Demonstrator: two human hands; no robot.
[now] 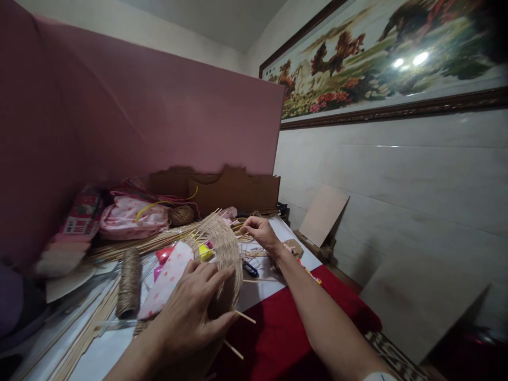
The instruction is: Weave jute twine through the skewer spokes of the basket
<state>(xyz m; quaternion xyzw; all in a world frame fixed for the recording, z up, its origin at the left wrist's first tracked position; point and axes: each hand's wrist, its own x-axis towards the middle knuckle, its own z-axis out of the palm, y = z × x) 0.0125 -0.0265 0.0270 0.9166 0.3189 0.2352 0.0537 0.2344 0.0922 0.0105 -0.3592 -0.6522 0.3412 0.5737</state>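
twine spool (129, 283) lying at left, pink bag (133, 218) behind, cardboard (234, 190) further back, horse painting (381, 58) up on wall

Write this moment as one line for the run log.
left hand: grips woven piece | right hand: pinches at its far rim | nearby: twine spool, loose sticks

A mauve panel (159, 111) closes off the left and rear. On the right, a pale tiled wall (397, 174) carries a framed horse painting (357, 63), its glass reflecting 2 bright lights (419, 57). A small beige board (323, 214) and a larger board (420, 304) lean against that wall.
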